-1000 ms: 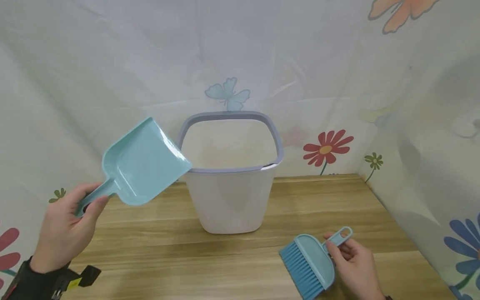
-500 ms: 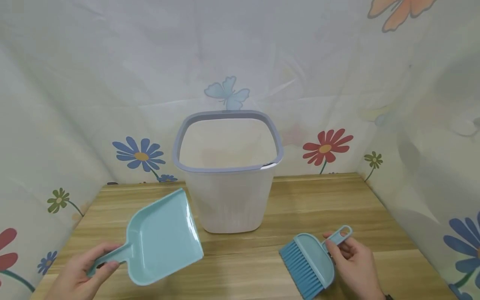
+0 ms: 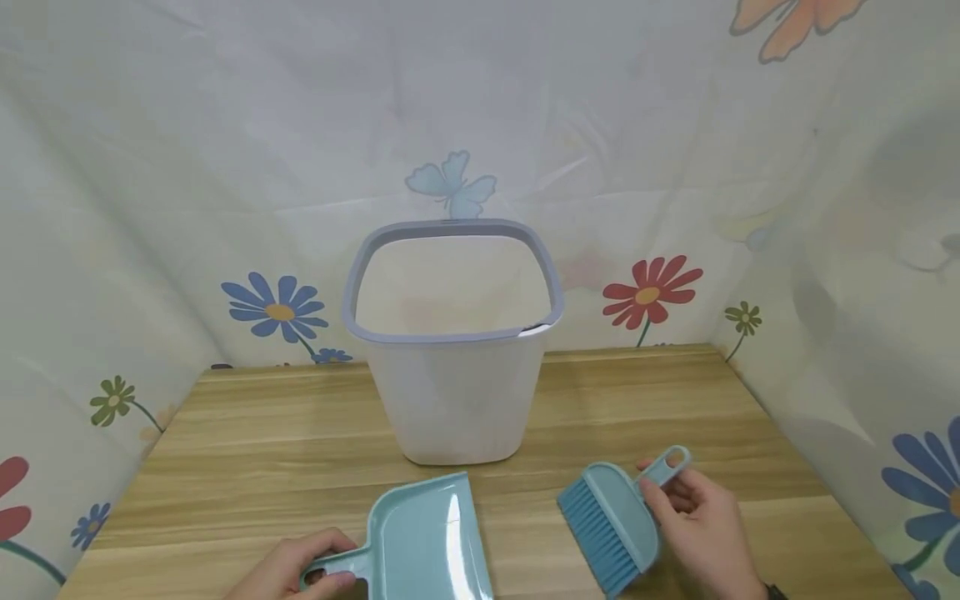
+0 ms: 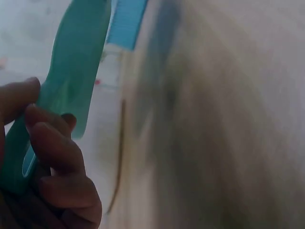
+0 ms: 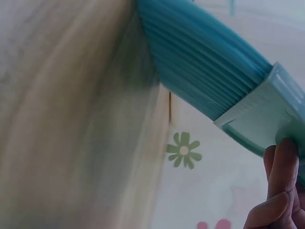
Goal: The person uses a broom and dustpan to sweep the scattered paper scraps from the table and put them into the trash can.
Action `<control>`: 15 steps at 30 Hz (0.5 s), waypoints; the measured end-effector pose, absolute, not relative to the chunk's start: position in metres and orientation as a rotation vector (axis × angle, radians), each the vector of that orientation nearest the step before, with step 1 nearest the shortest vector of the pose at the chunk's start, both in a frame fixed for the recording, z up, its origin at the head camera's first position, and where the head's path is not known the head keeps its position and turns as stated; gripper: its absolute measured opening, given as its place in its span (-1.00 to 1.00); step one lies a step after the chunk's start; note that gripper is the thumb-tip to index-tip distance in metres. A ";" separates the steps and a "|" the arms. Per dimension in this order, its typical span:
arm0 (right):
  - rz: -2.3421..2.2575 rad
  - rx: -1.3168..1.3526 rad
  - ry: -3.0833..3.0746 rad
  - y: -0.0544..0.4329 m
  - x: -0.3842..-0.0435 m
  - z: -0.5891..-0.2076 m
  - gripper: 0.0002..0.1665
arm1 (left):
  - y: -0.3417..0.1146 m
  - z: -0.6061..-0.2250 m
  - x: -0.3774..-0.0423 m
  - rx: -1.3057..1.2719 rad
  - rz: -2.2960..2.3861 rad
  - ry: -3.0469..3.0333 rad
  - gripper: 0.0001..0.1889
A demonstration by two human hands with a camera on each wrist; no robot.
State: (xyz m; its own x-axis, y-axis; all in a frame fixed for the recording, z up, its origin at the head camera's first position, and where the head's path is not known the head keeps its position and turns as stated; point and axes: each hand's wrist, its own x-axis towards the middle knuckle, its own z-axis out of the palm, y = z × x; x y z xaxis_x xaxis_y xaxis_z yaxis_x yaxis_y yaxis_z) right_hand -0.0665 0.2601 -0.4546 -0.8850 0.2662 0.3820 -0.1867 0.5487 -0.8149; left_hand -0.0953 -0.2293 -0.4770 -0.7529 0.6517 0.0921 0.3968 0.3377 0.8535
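Observation:
My left hand (image 3: 298,568) grips the handle of a light blue dustpan (image 3: 423,542) at the front of the table, its flat lip facing right. In the left wrist view, fingers (image 4: 57,148) curl round the handle of the dustpan (image 4: 76,62). A matching hand brush (image 3: 617,525) is in my right hand (image 3: 705,529), pinched by the handle, with its bristles angled to the left towards the dustpan. The right wrist view shows the brush's blue bristles (image 5: 200,52) close to the tabletop. A gap of bare wood lies between dustpan and brush.
A white bin (image 3: 457,400) with a grey-purple rim stands upright at the middle back of the wooden table (image 3: 270,467). White cloth (image 3: 225,125) printed with flowers and a butterfly encloses the back and sides.
The left hand has brought the dustpan down from beside the bin's rim to the table front and to the right. The right hand and brush have shifted slightly left.

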 end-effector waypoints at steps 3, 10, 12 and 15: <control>1.206 0.038 -2.335 0.254 -0.068 -0.449 -0.79 | -0.211 -0.487 -0.096 0.854 1.388 2.244 -0.88; 0.890 0.317 -2.330 0.229 -0.073 -0.435 -0.70 | -0.171 -0.499 -0.098 0.663 1.379 2.176 -0.81; 0.781 0.433 -2.299 0.218 -0.073 -0.432 -0.73 | -0.162 -0.500 -0.098 0.674 1.370 2.207 -0.79; 0.621 0.636 -2.196 0.199 -0.074 -0.433 -0.93 | -0.150 -0.500 -0.098 0.694 1.379 2.214 -0.77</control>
